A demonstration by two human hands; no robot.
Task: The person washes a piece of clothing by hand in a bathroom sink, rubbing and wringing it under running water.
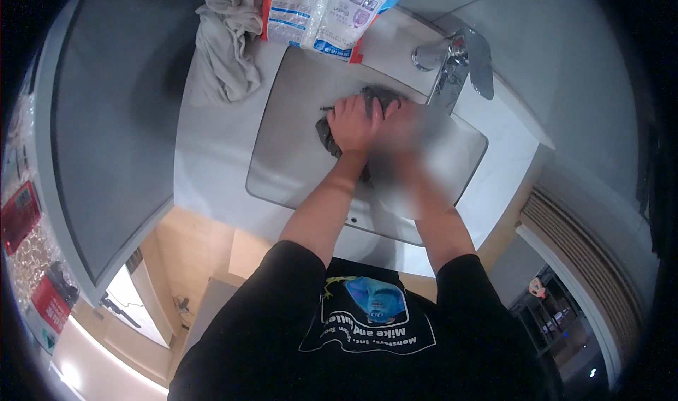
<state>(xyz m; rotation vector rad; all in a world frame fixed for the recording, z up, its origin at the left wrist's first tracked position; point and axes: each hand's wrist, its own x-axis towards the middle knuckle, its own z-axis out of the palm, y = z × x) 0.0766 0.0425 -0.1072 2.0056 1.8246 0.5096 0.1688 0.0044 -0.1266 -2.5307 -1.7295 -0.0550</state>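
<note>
Both arms reach into a white rectangular washbasin (286,152). My left hand (352,123) presses on a wet, dark grey cloth (328,136), its fingers spread over the fabric. My right hand (400,117) is beside it, close to the cloth's upper part, under the spout of a chrome faucet (450,83). A blurred patch covers most of the right hand and wrist, so its fingers and grip cannot be made out. The cloth lies bunched beneath the hands and partly hidden by them.
A crumpled whitish towel (228,46) lies on the counter at the basin's upper left. A printed plastic package (328,14) in white, blue and orange overlaps the basin's far rim. A grey panel (122,110) stands at the left, and a slatted blind (577,258) hangs at the right.
</note>
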